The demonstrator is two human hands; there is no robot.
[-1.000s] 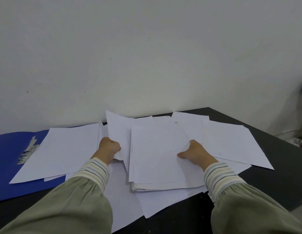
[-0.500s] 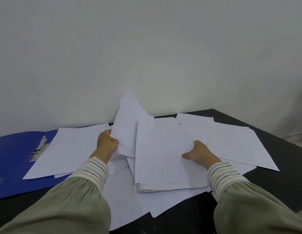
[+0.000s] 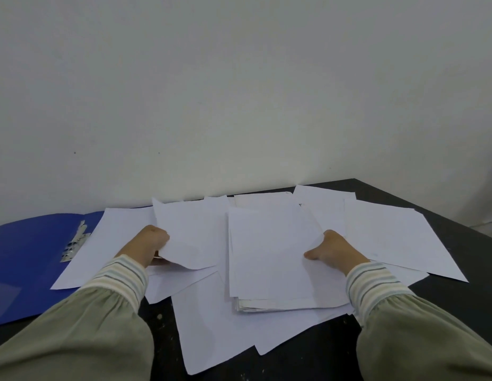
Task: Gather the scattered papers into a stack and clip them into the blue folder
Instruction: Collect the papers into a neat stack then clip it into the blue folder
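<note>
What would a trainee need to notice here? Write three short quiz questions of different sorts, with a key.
1. True or false: the blue folder lies open on the left, its metal clip uncovered.
2. Which hand grips a single loose sheet? A) left hand B) right hand
3. Fill in: the right hand holds the edge of the gathered ___ of papers.

Key: 1 true; 2 A; 3 stack.
</note>
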